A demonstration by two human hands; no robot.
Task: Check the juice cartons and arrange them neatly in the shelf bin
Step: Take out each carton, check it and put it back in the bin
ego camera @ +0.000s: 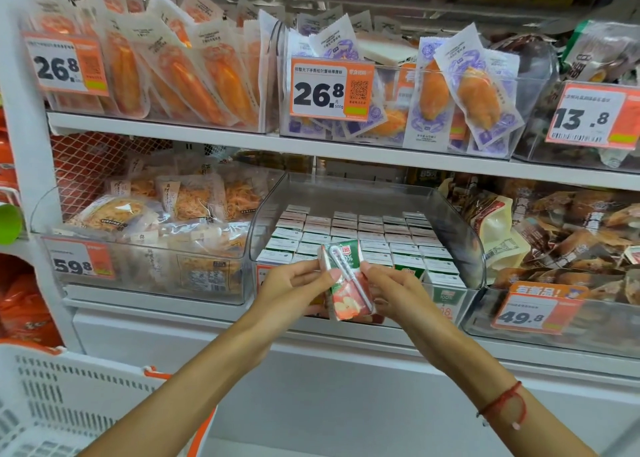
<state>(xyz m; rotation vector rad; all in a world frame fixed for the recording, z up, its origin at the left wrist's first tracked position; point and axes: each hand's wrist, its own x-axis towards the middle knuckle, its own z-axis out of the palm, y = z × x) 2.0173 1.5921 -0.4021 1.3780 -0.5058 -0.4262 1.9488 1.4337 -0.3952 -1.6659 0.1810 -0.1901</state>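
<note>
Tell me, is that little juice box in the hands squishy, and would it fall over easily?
The juice carton looks like a small stiff box, so it probably holds its shape, though a hard squeeze might dent it. The left hand and right hand pinch it lightly, so it seems light. Its flat ends should let it stand, but being narrow, it could tip.

Shelf bin [460, 221] mid-shelf, juice cartons [363, 234] packed upright in rows inside. One carton [346, 283] held in front of bin's front wall, left hand [294, 288] on its left, right hand [394, 292] on its right. Basket [52, 397] lower left, below shelf
</note>
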